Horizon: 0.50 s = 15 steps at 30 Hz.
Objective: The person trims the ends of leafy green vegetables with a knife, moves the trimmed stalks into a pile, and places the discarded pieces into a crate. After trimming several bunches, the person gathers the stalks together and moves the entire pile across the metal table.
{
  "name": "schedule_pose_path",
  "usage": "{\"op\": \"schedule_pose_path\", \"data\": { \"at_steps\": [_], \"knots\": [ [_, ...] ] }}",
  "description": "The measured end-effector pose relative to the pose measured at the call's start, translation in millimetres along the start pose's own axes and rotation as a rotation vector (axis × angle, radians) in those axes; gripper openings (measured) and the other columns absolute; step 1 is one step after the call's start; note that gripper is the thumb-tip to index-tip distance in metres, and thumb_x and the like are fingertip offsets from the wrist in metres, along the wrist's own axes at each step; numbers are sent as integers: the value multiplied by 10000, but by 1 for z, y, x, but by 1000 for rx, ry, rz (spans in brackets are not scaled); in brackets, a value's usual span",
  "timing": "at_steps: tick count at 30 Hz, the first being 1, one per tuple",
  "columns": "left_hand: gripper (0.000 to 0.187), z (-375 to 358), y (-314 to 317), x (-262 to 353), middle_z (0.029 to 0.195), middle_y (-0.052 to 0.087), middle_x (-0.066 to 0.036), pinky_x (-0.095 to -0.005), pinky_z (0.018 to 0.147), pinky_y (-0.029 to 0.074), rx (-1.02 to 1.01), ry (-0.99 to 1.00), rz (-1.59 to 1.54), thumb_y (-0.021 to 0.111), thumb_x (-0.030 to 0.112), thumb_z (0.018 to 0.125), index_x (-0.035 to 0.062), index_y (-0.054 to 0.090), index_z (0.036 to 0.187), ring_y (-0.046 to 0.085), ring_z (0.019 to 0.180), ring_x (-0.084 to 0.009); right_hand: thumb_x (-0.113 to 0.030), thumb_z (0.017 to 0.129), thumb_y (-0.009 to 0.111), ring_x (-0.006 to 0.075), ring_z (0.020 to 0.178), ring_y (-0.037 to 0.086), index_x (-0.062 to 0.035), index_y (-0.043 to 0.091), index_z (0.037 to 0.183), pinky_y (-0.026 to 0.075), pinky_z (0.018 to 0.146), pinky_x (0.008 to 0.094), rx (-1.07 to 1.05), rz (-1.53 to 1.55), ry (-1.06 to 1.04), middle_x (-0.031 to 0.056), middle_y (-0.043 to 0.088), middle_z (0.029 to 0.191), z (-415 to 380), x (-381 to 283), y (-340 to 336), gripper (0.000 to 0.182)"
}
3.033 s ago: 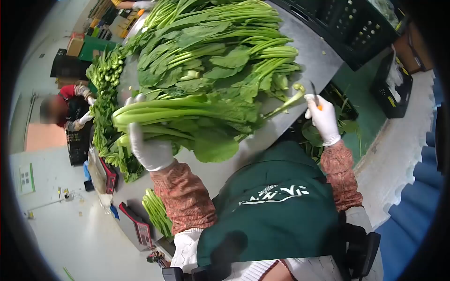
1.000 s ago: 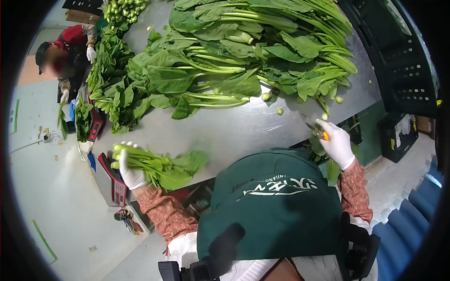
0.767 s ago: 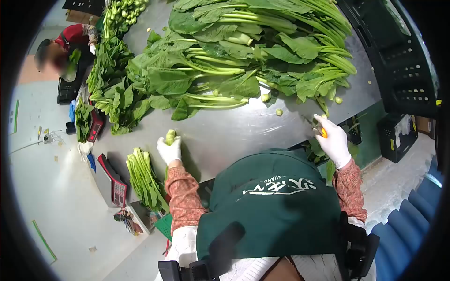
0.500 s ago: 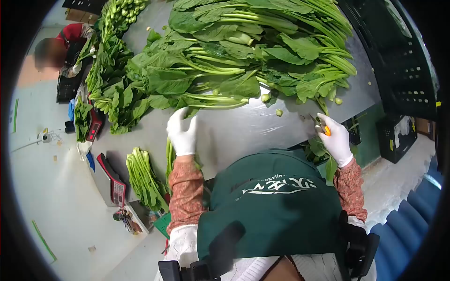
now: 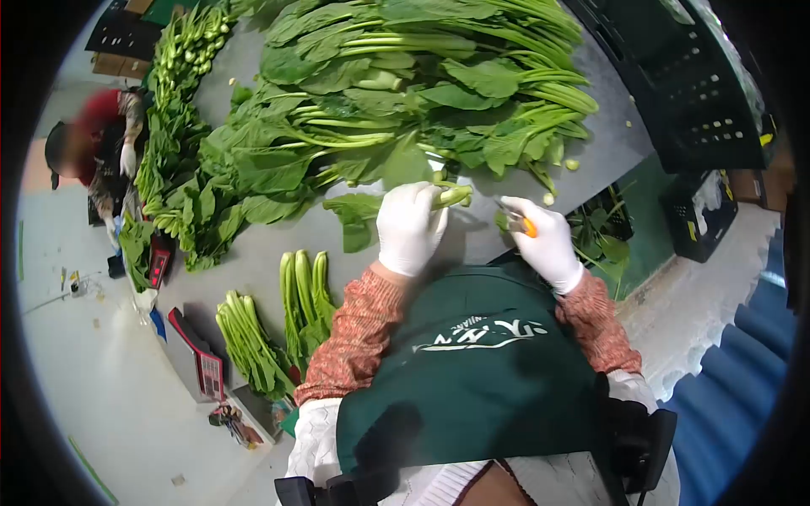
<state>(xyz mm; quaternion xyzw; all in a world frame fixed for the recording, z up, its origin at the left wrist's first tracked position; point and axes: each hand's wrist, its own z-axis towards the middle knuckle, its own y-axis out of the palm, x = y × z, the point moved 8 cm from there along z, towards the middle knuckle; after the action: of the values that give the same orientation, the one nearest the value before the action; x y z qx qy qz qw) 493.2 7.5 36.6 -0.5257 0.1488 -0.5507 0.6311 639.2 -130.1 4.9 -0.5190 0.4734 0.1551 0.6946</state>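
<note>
White-gloved, my left hand (image 5: pixel 411 228) is closed round a leafy green stalk (image 5: pixel 451 196), its cut end pointing right and its leaves hanging out to the left. My right hand (image 5: pixel 547 240), also gloved, grips a small knife with an orange handle (image 5: pixel 530 227); its blade points up and left, close to the stalk's end but apart from it. Beyond both hands lies a large pile of leafy greens (image 5: pixel 363 110) on the metal table (image 5: pixel 481 240). Small cut stem ends (image 5: pixel 572 164) lie at the pile's right edge.
Two bunches of greens (image 5: pixel 245 337) (image 5: pixel 304 295) stand at the lower left, near a red scale (image 5: pixel 209 371). More greens (image 5: pixel 173 126) line the table's left side, where a person in red (image 5: pixel 105 118) stands. Black crates (image 5: pixel 692 101) are at the right.
My left hand has moved right and taken hold of a stalk. My right hand has come left with the knife, nearer my left hand. The view has shifted slightly.
</note>
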Motion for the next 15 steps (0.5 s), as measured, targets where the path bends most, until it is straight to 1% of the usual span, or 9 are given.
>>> {"op": "schedule_pose_path", "data": {
  "at_steps": [2,5,8,9,10,12,13,14,15],
  "knots": [
    [377,10,-1,16,976,642,-102,-390,777,501,-2,35,-39,784,67,672,77,624,1013,617,891,-306,-71,772,643,343,824,676,-137,645,1162,543,710,406,54,-28,-21,142,698,925,4,-10,3,396],
    [344,23,-4,35,928,614,-112,-387,756,494,12,30,-155,785,44,676,57,594,960,601,825,-317,-73,776,632,338,774,672,-135,631,1150,544,694,412,108,-6,-40,134,697,888,10,-24,-2,379],
    [321,29,-5,49,876,577,-120,-362,719,491,-15,9,-260,786,23,693,38,577,937,586,778,-304,-68,777,629,342,766,670,-131,621,1156,544,692,413,132,-60,-10,140,696,879,8,-22,-8,384],
    [322,30,-4,50,872,575,-122,-357,713,492,-25,-7,-305,789,21,693,36,578,936,586,778,-299,-75,790,630,351,770,667,-121,635,1131,543,692,420,152,-50,-25,157,693,876,7,-20,-9,344],
    [323,31,-1,50,869,572,-124,-352,707,492,-35,-24,-350,792,18,693,35,578,935,587,778,-293,-84,797,631,355,770,667,-116,643,1117,542,691,423,147,-21,-12,163,691,870,7,-13,-9,322],
    [320,34,-4,57,858,575,-107,-324,697,493,-49,1,-398,799,5,700,29,582,934,588,762,-244,-102,811,633,363,770,666,-107,659,1089,541,690,427,131,44,16,174,689,860,3,9,-8,279],
    [320,34,-4,57,857,578,-103,-316,698,493,-69,-13,-440,800,3,702,28,583,936,588,757,-233,-90,834,624,402,774,655,-90,679,1049,536,684,435,137,-69,104,196,684,853,-2,36,-7,222],
    [319,36,-4,57,856,580,-99,-309,699,492,-85,-24,-480,801,2,705,26,584,937,588,752,-223,-71,877,608,317,682,681,-61,678,1083,531,635,370,133,64,199,176,690,789,-10,67,-4,218],
    [322,40,-5,58,859,591,-88,-290,692,490,-91,-1,-501,802,6,714,23,589,955,593,750,-199,-68,900,598,232,642,656,-42,673,1103,516,610,328,125,203,272,135,680,756,-13,69,-12,218]
  ]
}}
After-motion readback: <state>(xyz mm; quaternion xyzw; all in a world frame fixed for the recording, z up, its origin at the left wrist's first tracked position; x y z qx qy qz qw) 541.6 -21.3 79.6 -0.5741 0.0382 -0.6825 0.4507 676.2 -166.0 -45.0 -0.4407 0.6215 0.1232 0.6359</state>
